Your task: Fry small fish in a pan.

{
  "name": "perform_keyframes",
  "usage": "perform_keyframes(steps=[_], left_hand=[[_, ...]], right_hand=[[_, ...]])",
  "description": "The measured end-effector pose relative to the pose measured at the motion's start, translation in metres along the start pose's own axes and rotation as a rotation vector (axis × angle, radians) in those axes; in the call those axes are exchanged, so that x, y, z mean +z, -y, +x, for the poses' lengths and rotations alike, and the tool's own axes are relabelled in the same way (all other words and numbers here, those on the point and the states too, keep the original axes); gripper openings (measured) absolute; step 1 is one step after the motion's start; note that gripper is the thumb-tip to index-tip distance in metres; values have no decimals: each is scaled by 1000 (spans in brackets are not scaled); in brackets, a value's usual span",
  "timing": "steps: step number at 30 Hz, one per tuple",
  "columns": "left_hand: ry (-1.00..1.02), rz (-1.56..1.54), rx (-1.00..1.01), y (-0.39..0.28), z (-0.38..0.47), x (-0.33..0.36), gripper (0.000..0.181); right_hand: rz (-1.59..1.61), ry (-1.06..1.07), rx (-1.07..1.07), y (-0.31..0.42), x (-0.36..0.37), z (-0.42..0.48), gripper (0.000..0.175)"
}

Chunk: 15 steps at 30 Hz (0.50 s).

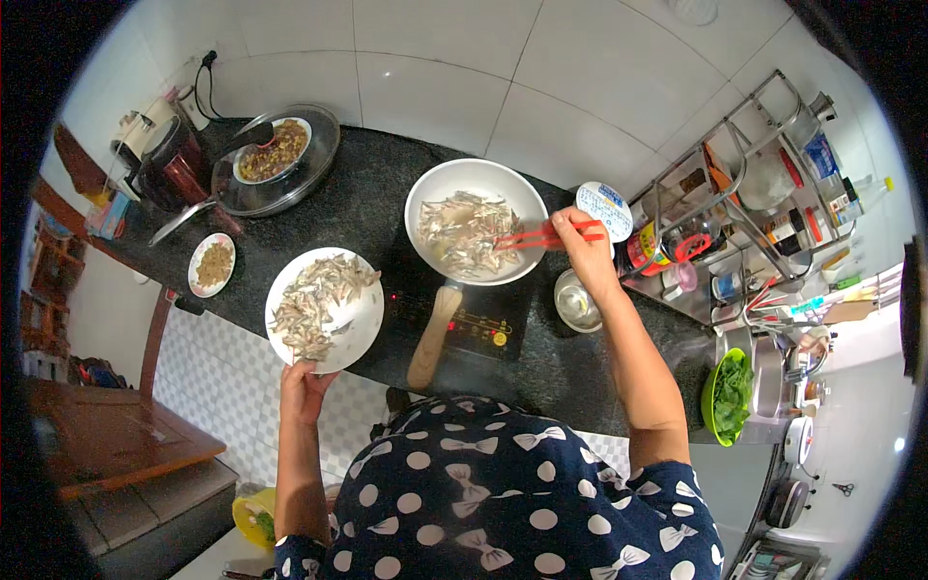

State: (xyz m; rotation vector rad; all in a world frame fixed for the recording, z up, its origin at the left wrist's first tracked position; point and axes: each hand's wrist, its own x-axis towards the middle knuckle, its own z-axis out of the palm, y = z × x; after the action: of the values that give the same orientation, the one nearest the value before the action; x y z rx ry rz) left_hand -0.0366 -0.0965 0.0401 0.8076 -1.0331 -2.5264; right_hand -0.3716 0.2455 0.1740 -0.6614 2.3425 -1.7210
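Observation:
My left hand (306,395) grips the near rim of a white plate (365,338) heaped with small silvery fish (308,301). In my right hand (583,250) are red chopsticks (533,236), their tips among more small fish (471,228) in a white frying pan (473,168). The pan rests on a black induction cooktop (478,326) with lit red indicators, its wooden handle (435,341) pointing towards me. The plate is held to the left of the pan, apart from it. A glass bowl (578,301) stands below my right wrist.
Left on the dark counter are a small dish (212,264) of brown paste or mince, a lidded pan (290,203) with a bowl of food on its glass lid, and a dark red kettle (170,159). Right are a metal rack (739,174) with bottles and a green basin (728,396) of leafy greens.

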Motion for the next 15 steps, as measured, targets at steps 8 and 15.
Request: perform_keyframes(steps=[8, 15], left_hand=[[2, 6, -53, -1, 2, 11, 53], [8, 14, -23, 0, -5, 11, 57]], right_hand=[[84, 38, -42, 5, 48, -8, 23], [-207, 22, -43, 17, 22, -10, 30]])
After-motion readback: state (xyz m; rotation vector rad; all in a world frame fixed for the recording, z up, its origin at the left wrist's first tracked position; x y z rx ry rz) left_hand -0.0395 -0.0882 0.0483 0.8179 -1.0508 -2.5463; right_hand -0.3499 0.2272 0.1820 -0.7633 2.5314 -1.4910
